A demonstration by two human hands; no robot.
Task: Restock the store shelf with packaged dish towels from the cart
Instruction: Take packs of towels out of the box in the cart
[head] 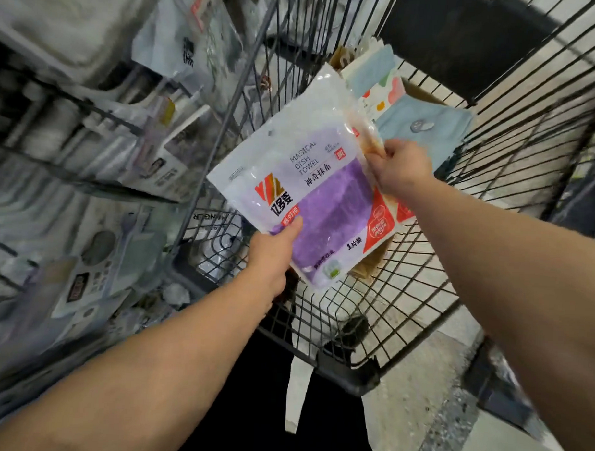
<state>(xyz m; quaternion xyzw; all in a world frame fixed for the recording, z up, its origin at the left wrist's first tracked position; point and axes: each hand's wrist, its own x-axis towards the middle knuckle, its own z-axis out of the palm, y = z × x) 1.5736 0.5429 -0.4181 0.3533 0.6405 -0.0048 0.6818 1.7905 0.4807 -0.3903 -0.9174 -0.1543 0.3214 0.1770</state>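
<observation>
From the head camera, both arms are out over the black wire shopping cart (423, 263), and between them sits a flat clear-plastic pack showing a purple dish towel (310, 192), lifted above the basket and tilted. The left hand (271, 254) has the pack's lower left corner, thumb pressed flat on the printed front, the other fingers hidden behind it. The right hand (399, 164) pinches the pack's right edge, fingers curled tight, and a second pack with an orange corner (404, 209) peeks out from behind there; whether that hand also holds it, I cannot tell. Deeper in the basket lie pale blue folded towels (424, 125). Off to the left, blurred, is the wire store shelf (88, 184), crowded with hanging packaged goods. The step looks like carrying this pack across to that shelf. To do it well, keep both grips firm on the slippery film, clear the cart's rim before swinging left, and keep the front label facing outward.
</observation>
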